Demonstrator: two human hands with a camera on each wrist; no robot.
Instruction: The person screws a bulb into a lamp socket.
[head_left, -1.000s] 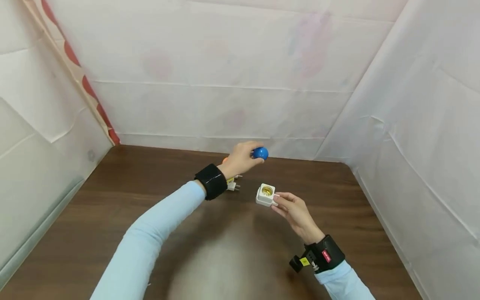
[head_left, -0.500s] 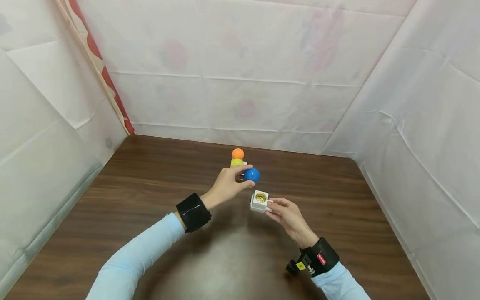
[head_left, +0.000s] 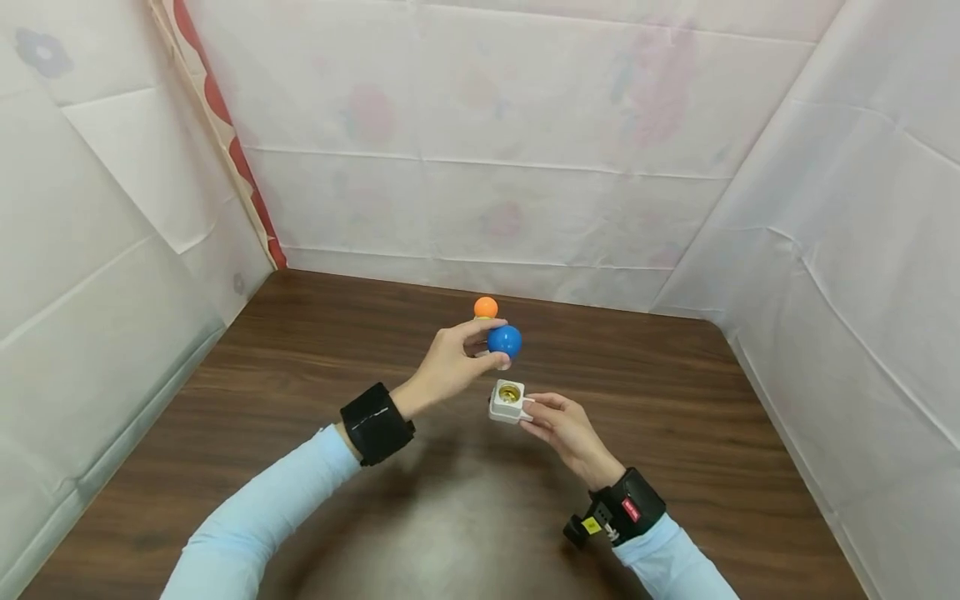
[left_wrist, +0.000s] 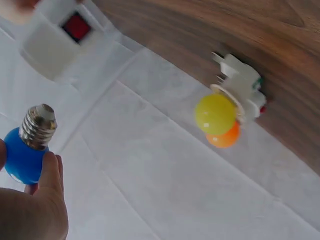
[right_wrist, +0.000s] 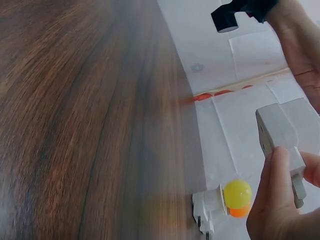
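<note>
My left hand (head_left: 450,360) holds a blue light bulb (head_left: 505,341) by its globe, thumb and fingers on either side. The left wrist view shows its bare metal screw base (left_wrist: 39,125). My right hand (head_left: 566,429) pinches a white plug-in bulb socket (head_left: 507,402) by its plug end. The socket's brass-coloured threaded hole (head_left: 510,393) faces up, just below the blue bulb and apart from it. A red switch (left_wrist: 76,26) shows on the socket in the left wrist view.
Beyond the left hand, a yellow bulb (left_wrist: 215,115) and an orange bulb (head_left: 486,307) sit in white plug-in sockets (left_wrist: 242,82) on the dark wooden table (head_left: 645,375). White sheeting (head_left: 465,192) hangs at the back and both sides.
My left hand has come back toward me with the blue bulb, now nearer the socket. The right hand has shifted slightly left with the socket. The orange bulb has come into clearer view.
</note>
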